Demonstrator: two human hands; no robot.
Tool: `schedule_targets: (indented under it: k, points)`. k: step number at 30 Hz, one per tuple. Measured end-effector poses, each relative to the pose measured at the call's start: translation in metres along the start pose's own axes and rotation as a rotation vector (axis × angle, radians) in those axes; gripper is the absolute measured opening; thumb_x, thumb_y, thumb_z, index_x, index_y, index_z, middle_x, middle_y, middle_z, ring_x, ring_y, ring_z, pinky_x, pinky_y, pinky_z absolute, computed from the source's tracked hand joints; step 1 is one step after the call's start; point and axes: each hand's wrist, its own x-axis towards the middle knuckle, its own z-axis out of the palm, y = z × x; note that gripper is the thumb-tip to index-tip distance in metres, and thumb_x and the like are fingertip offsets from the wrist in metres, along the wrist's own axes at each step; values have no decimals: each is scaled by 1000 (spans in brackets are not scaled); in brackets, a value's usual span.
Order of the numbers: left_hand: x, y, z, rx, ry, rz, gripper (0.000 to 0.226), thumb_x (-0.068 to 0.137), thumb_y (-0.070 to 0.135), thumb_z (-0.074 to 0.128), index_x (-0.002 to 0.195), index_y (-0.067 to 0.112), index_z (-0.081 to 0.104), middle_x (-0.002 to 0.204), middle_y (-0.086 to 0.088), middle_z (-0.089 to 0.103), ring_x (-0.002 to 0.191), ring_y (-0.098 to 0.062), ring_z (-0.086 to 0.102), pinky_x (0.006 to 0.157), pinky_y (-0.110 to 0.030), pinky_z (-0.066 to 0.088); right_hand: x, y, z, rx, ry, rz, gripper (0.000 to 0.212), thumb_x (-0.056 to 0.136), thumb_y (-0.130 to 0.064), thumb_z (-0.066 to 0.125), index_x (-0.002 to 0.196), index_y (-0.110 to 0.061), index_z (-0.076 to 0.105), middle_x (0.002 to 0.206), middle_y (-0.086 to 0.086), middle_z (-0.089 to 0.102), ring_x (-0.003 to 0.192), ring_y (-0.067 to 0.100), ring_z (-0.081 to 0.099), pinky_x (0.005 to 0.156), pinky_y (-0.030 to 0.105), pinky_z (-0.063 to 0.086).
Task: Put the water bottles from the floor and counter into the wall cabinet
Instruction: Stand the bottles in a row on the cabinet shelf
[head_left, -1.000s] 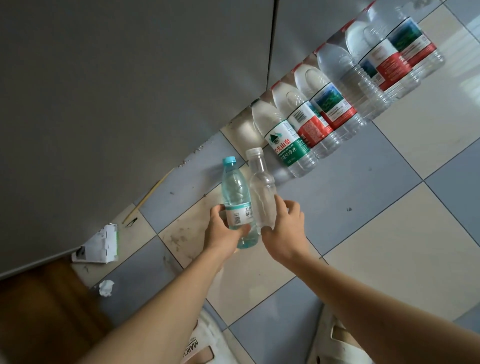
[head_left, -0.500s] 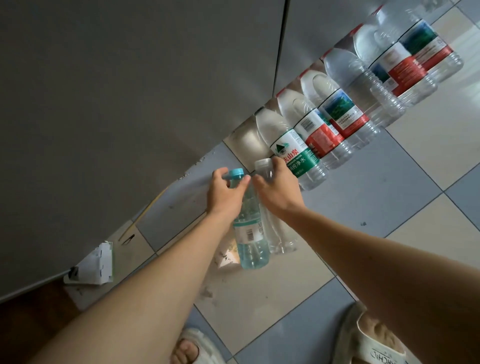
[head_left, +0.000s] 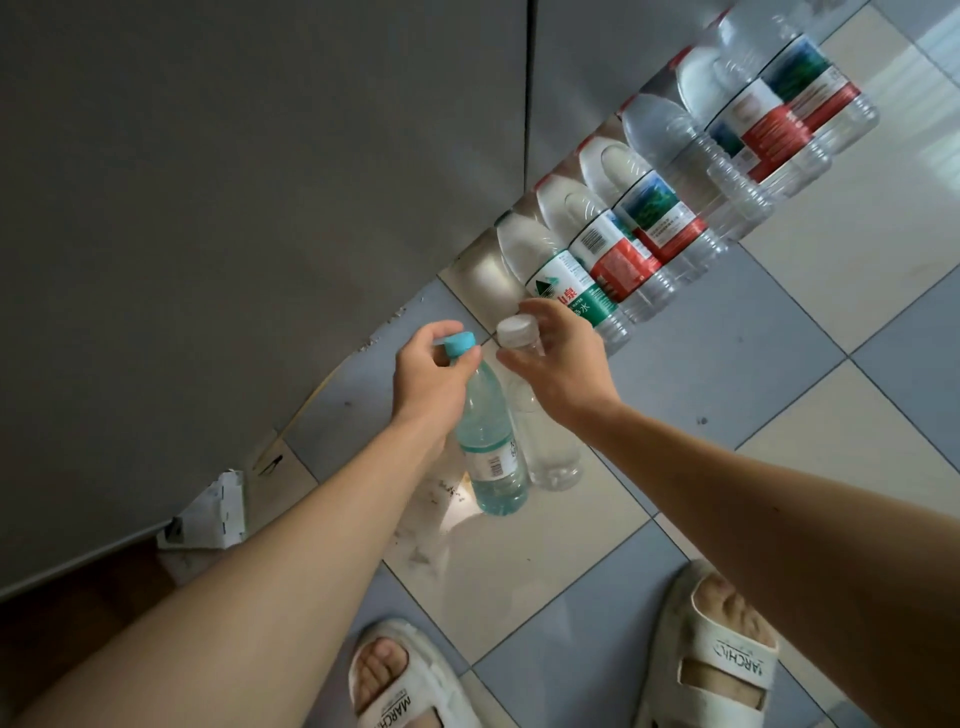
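My left hand (head_left: 428, 376) grips the neck of a small blue-capped water bottle (head_left: 488, 447), just under its cap. Beside it, my right hand (head_left: 558, 364) grips the neck of a clear white-capped bottle (head_left: 550, 447). Both bottles hang upright above the tiled floor (head_left: 779, 426), touching each other. Several larger water bottles (head_left: 623, 249) with green or red labels stand in a row on the floor along the base of the grey cabinet doors (head_left: 260, 208).
My two feet in white slippers (head_left: 722, 654) stand on the tiles at the bottom. A torn white carton (head_left: 208, 514) and a thin stick (head_left: 311, 400) lie by the cabinet base on the left. A dark wooden surface shows at lower left.
Both hands slid from the bottles' bodies up to their necks and lifted the two bottles off the floor. The view drew back, bringing my feet into sight.
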Motion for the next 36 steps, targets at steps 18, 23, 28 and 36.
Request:
schedule_targets:
  k: [18,23,28,36]
  points:
    - [-82,47,-44,426,5,496,29,81,-1,78,102,17,68,105,4,62,100,-16,58,79,-1,36,-53,-37,-41,-275,-34,-190,52,86,-13,78,133,-16,58,129,2,51,115,23,53,99,43,53]
    - [-81,41,-43,453,-33,471,44,85,7,76,124,17,60,122,1,60,113,-16,54,91,-16,40,-53,-27,-37,-262,-27,-148,60,81,-14,82,134,-20,55,133,3,52,118,22,51,102,43,50]
    - [-72,22,-35,379,-21,332,70,80,19,83,140,21,47,136,2,55,125,-18,50,101,-31,45,-44,-9,-32,-223,-36,-61,67,79,-16,84,138,-21,53,139,2,52,128,22,48,109,41,41]
    - [-51,5,-17,284,69,235,69,65,26,92,123,27,56,117,3,66,108,-24,62,93,-42,54,-18,8,-17,-202,-50,-71,72,72,-15,89,134,-24,53,135,-1,56,124,24,49,103,36,39]
